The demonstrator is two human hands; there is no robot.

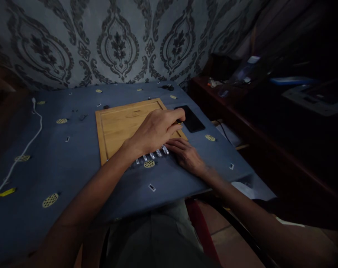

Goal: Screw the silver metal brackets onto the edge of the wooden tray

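Note:
My left hand (160, 126) reaches over the right part of a wooden board (118, 128) with a grooved border. Its thumb and fingers are pinched on a small dark and yellow object (180, 122), mostly hidden by the fingers. Below and to the right, my right hand (187, 155) lies low at the board's near right corner, fingers stretched out. Several shiny, narrow metal pieces (152, 155) stick out in a row along the board's near edge, partly covered by my left wrist. The right fingertips are close to the last of these pieces.
A black phone (190, 119) lies right of the board on the blue patterned tablecloth (102, 201). A white cable (32, 139) and a yellow strip (6, 192) are at the left. Behind stands a patterned wall (118, 44). A plastic bottle (242, 72) is on the dark furniture at right.

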